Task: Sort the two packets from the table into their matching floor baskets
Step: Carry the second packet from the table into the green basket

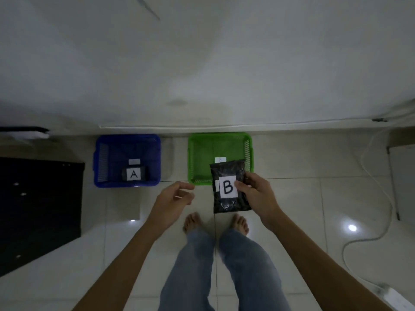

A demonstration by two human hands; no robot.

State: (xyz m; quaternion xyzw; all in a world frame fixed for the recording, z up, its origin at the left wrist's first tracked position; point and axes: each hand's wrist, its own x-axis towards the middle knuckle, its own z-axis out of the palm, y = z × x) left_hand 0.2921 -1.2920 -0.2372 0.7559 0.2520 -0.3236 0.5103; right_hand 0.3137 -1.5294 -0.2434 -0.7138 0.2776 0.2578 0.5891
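My right hand (257, 194) grips a dark packet (226, 173) with a white label marked B, holding it in the air over the near edge of the green basket (195, 158). A small white tag lies inside the green basket. My left hand (174, 199) hovers empty with its fingers loosely apart, between the two baskets. The blue basket (101, 160) stands on the floor to the left. Inside it lies a dark packet (144, 173) with a label marked A, beside a small white tag.
Both baskets stand against a white wall base on pale floor tiles. A black table top (38, 209) fills the left side. A white cable (379, 191) runs down the right to a power strip (395, 299). My bare feet and jeans are below the hands.
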